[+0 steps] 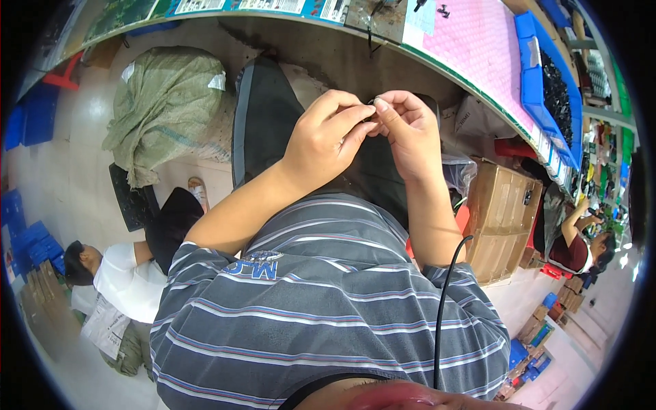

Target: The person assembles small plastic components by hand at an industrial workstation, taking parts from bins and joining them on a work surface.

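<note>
At the far left, blue bins (26, 126) stand on the floor, and below them sits a person in a white top (130, 283). Next comes a green woven sack (164, 102), slumped on the floor left of your legs. Your left hand (324, 137) is bent inward over your lap, thumb and fingers pinching a small dark piece (372, 119). That piece sits between your two hands, mostly hidden by fingertips, so its shape can't be told. Your right hand (415, 133) meets it from the other side, thumb and fingertips pinched on it too. Beyond are a pink sheet (471, 51) on the bench, a cardboard box (502, 219) below it, and a blue tray (531, 75) holding dark parts (555, 96).
</note>
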Demonstrator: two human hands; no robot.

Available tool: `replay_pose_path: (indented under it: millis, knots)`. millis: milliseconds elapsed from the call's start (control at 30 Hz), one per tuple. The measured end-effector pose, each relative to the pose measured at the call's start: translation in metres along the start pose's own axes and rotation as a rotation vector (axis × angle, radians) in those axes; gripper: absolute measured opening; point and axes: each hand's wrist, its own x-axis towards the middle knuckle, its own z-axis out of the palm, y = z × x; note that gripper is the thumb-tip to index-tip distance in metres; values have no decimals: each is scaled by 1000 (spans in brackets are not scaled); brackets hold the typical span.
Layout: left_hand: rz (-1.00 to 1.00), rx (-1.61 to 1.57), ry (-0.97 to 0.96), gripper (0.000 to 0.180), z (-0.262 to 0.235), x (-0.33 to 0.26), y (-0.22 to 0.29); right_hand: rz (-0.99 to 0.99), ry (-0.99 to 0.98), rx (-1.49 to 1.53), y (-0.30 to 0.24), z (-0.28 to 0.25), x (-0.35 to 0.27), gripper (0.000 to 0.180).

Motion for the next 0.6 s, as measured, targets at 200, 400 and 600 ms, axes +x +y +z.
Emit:
replay_pose_path:
  millis: [200,400,600]
  knots:
    - [-18,10,27,24,11,13,-19,26,4,82,3,-9,15,13]
    - [-93,-48,9,22,23,35,-37,9,-23,154,2,-28,40,13]
    - [-171,-100,15,19,41,59,-53,-2,-28,237,0,-41,68,13]
